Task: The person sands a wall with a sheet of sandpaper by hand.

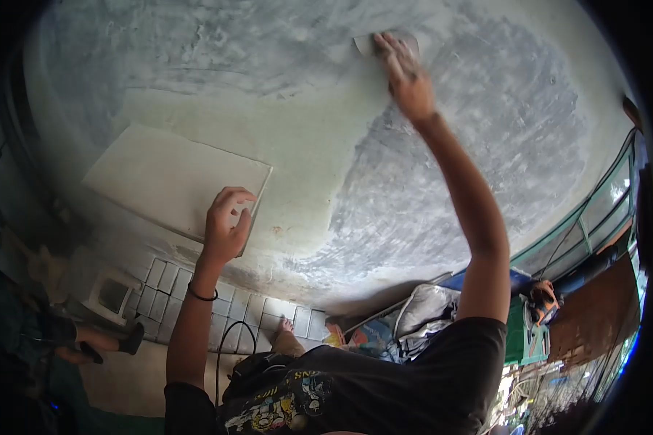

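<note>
My right hand [405,76] is raised high on a grey, patchy wall [457,167], pressing a thin, flat sheet of what looks like sandpaper [366,46] against the surface. The sheet's corners show on both sides of my fingers; the hand is slightly blurred. My left hand [229,221] is lower and to the left, in front of a pale rectangular panel [174,177] on the wall. Its fingers are loosely curled, with the thumb apart and nothing between them. I cannot tell whether it touches the panel.
Grey paving blocks [232,301] line the floor below, and a bare foot [287,325] is there. Bundled bags [424,315] lie at the wall's base. An orange power tool [543,299] is at right. Another person's legs [105,338] show at left.
</note>
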`<move>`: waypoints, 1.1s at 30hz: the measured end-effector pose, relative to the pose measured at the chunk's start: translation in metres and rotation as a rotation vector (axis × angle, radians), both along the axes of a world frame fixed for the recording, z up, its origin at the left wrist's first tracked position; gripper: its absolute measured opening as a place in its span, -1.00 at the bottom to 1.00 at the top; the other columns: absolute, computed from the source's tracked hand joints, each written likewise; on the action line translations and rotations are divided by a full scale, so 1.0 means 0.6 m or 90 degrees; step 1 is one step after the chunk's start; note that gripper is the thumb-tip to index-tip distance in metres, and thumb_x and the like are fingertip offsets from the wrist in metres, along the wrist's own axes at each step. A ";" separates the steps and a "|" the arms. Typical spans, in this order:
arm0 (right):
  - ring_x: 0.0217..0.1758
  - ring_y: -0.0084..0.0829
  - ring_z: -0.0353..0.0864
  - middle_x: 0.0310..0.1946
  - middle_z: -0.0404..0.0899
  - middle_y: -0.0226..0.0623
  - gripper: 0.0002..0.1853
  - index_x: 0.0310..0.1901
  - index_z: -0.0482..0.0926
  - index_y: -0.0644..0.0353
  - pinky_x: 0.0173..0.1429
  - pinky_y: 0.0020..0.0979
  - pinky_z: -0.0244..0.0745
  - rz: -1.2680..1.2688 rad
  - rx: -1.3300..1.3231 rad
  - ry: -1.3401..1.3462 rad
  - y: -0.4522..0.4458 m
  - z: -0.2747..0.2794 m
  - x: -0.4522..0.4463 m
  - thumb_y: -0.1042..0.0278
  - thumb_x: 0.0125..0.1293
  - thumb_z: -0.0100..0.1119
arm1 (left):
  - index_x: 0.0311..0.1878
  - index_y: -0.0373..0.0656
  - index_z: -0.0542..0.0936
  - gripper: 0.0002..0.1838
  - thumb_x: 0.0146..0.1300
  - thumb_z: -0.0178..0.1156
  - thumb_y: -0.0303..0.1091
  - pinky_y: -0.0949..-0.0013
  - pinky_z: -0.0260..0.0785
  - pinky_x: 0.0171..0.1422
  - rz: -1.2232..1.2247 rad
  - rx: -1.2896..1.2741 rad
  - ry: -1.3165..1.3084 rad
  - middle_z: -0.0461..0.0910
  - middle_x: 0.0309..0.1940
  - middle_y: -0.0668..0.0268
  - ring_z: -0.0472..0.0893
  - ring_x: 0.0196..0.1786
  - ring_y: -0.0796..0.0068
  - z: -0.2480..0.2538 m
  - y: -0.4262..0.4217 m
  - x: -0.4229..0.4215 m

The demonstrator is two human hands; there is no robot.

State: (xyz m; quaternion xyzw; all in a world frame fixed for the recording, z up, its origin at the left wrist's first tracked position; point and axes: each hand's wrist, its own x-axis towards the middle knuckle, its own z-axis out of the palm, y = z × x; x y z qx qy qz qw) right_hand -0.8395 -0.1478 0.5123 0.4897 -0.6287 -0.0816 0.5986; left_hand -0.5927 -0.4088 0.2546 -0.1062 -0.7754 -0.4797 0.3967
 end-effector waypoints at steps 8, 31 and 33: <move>0.42 -0.42 0.51 0.42 0.47 -0.40 -0.69 0.14 0.60 -0.03 0.32 -0.29 0.62 -0.009 0.115 0.022 0.026 -0.041 -0.033 0.48 0.41 0.12 | -0.08 -0.14 0.62 -0.74 0.19 0.13 -0.60 0.28 0.41 -0.13 0.006 -0.030 0.012 0.62 -0.07 0.24 0.60 -0.05 0.29 -0.003 0.003 -0.006; 0.34 -0.23 0.58 0.32 0.57 -0.30 -0.77 0.05 0.63 0.15 0.41 -0.27 0.51 0.012 0.074 -0.001 0.024 -0.074 0.040 0.44 0.41 0.12 | 0.00 -0.15 0.62 -0.70 0.17 0.17 -0.52 0.35 0.47 -0.14 -0.057 0.075 -0.031 0.62 -0.02 0.28 0.57 -0.09 0.38 -0.024 -0.006 -0.011; 0.31 -0.24 0.60 0.28 0.59 -0.27 -0.76 0.07 0.62 0.17 0.38 -0.28 0.53 0.104 -0.078 -0.497 0.033 -0.016 0.050 0.44 0.42 0.12 | 0.01 -0.15 0.62 -0.69 0.17 0.16 -0.52 0.35 0.47 -0.14 -0.052 0.061 -0.034 0.62 -0.02 0.27 0.57 -0.09 0.38 -0.027 -0.002 -0.011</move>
